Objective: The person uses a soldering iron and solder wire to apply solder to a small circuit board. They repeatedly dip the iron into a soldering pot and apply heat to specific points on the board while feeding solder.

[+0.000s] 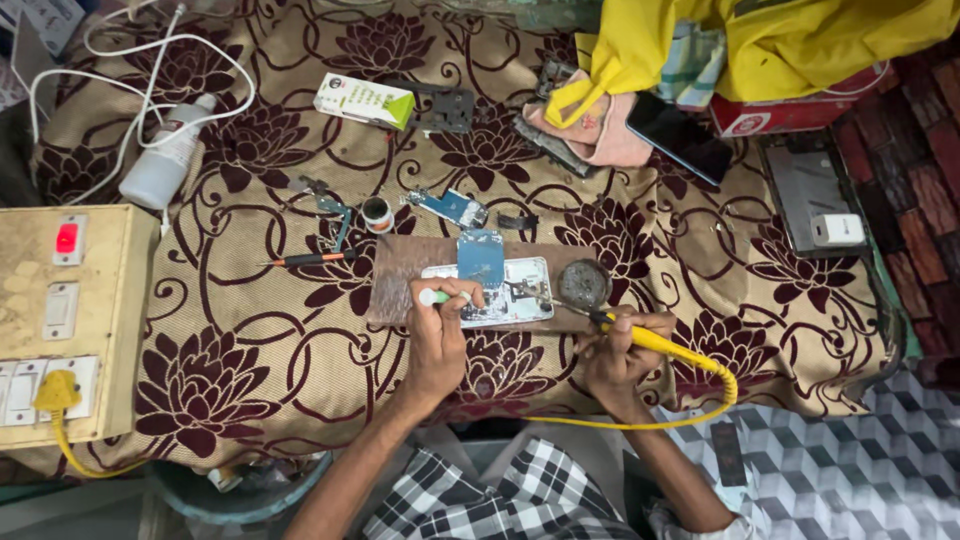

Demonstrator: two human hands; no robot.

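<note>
Left hand [438, 335] closed around a small white and green pen-like tool [436, 297], tip pressed toward the opened phone [497, 292]. Right hand [612, 352] closed in a pencil grip on the yellow soldering iron [655, 343], tip angled left toward the phone's right edge; grip set low on the handle, judged to steady the point. Yellow cord [640, 424] trailing from the iron down and left across the lap, clear of the work.

Phone lying face down, back removed, on a brown wooden board [392, 280] placed between both hands; board judged to shield the flowered cloth [250, 340] from heat. Blue shield plate [481, 257] resting on the phone's upper part. Round tin [584, 283] touching the board's right end, just beside the iron's tip, within easy reach for dipping.

Red-handled screwdriver [305, 259] and tweezers [335, 212] laid left of the board. Small circuit board [452, 207] and small round pot [377, 214] above it. White bottle [165, 160] and white cables [140, 70] at far left, above a switch box [60, 320] with a yellow plug [55, 392] inserted. Second dark phone [680, 135] and yellow bag [780, 40] at upper right, well apart from the work.
</note>
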